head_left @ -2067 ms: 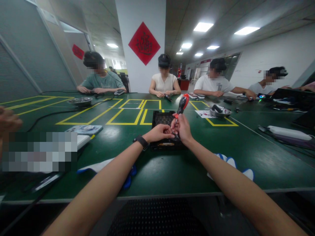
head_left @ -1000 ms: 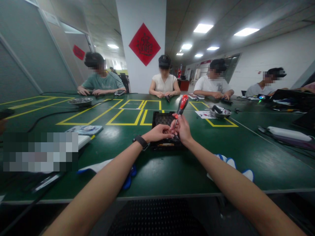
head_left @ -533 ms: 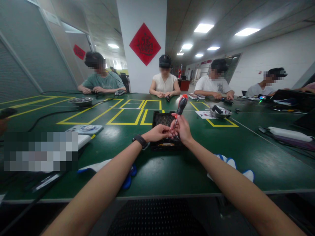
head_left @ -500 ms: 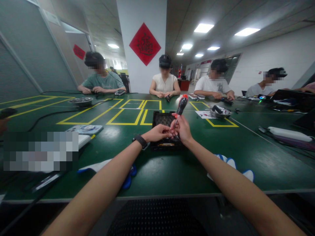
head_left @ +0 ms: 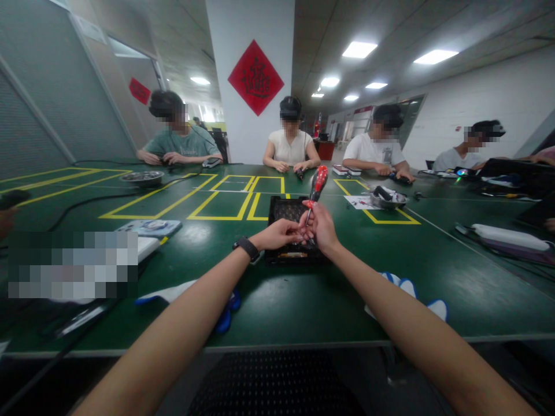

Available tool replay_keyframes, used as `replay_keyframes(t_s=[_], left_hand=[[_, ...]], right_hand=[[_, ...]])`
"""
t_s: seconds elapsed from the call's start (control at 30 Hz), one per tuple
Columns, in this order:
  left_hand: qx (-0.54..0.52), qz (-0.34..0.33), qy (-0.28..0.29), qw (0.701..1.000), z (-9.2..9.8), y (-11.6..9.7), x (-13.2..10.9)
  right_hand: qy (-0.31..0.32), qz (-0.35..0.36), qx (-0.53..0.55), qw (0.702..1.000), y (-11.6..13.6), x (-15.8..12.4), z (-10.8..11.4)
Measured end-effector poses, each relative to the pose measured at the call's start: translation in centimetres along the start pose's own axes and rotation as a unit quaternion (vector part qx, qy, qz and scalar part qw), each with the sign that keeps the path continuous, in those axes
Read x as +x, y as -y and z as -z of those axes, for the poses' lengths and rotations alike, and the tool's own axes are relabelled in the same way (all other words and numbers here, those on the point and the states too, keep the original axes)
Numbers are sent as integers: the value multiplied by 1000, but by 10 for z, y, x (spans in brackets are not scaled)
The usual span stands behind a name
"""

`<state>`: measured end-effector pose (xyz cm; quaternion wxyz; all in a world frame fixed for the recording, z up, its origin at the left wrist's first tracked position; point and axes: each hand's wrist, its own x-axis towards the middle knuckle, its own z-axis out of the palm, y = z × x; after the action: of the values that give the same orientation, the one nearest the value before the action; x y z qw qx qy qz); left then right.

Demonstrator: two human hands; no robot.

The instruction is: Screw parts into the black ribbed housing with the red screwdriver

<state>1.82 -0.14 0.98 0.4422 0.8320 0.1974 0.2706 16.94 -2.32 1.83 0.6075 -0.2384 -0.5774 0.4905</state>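
The right hand has its grip closed around the lower shaft of a screwdriver. The tool is held off the table, with its red and black handle tilted up and away and its tip pointing down toward the wearer. The left hand, with a dark watch on its wrist, touches the right hand and pinches its fingertips at the tip. Whether they hold a small part is too small to tell. Both hands hover over an open black case on the green table. Judging by this, the work at the tip looks to be under way and unfinished. A white glove lies unworn beside the right forearm, and another sits under the left. A person in a pale top sits opposite.
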Motion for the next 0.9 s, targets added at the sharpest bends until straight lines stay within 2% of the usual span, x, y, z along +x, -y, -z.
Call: replay_keyframes(t_s=[0.1,0.27,0.33,0.6,0.8,0.9], left_hand=[[-2,6,-2,1000,0,0,1],[58,43,-78,994,-3,-2,1],[71,51,-92,992,-3,-2,1],[59,6,-36,998,-2,0,1],[86,32,-79,993,-4,-2,1],[94,37,-83,991,-4,-1,1]], right_hand=[[-2,9,-4,1000,0,-1,-1],[-2,10,-9,1000,0,0,-2],[-4,9,-11,1000,0,1,-2],[3,0,-1,1000,-1,1,1],[-17,19,-8,1000,1,0,-1],[-21,16,-12,1000,2,0,-1]])
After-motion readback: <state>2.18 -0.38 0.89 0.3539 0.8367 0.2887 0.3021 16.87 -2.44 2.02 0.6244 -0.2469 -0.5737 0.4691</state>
